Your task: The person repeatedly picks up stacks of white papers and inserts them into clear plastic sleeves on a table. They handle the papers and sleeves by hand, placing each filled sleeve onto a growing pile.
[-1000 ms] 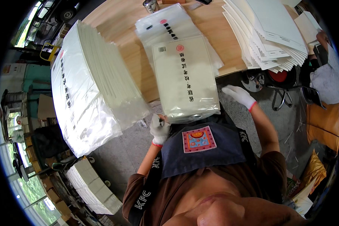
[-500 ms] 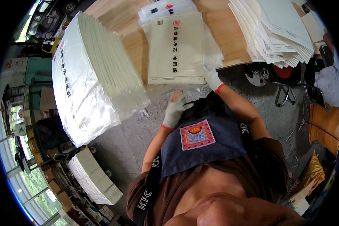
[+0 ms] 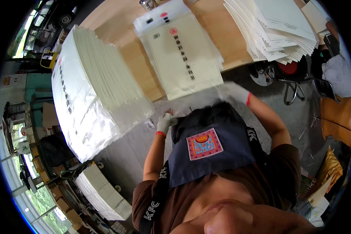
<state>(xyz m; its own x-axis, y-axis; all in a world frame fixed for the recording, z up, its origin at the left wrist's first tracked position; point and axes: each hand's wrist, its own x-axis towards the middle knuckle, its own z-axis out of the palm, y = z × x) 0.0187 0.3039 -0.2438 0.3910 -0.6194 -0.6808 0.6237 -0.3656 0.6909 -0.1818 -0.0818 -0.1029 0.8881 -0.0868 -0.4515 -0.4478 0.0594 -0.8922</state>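
A pack of cream paper (image 3: 183, 58) with a column of dark print and a red round mark lies in a clear plastic bag (image 3: 195, 100), its near end over the table's front edge. The bag's loose end hangs between my gloved hands. At the film's left side is my left hand (image 3: 165, 122), its fingers bent and closed at the edge of the film. My right hand (image 3: 238, 94), in a white glove with a red cuff, is at the bag's near right corner; motion smears its fingers.
A tall stack of bagged paper packs (image 3: 82, 105) stands on the left. At the far right of the wooden table (image 3: 134, 58) lies a fanned pile of pale sheets (image 3: 284, 23). A metal stool (image 3: 296, 91) stands below it. White bundles (image 3: 101, 191) sit low on the left.
The paper pack now lies tilted, its near end swung right and closer to me. My right hand has moved right and nearer; my left hand has moved left, its fingers less spread.
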